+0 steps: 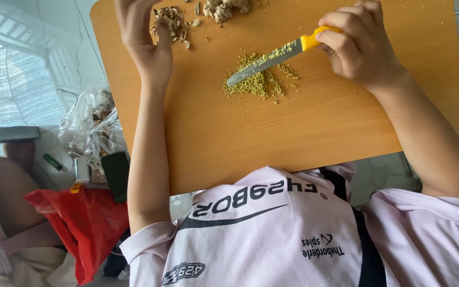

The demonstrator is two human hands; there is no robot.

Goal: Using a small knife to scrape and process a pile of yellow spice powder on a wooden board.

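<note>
Head view looks down on a wooden cutting board (pixel 314 133) across the person's lap, with a clear plastic bag (pixel 88 127) and a red bag (pixel 83 220) off its left side. The left hand (pixel 144 37) rests with loosely curled fingers on the brown husk scraps (pixel 171 24). The right hand (pixel 359 45) is wrapped around the yellow handle of the knife (pixel 272 57), whose blade slants down-left from the fist, its tip lying in the chopped greenish pile (pixel 258 79), nearer the right hand
</note>
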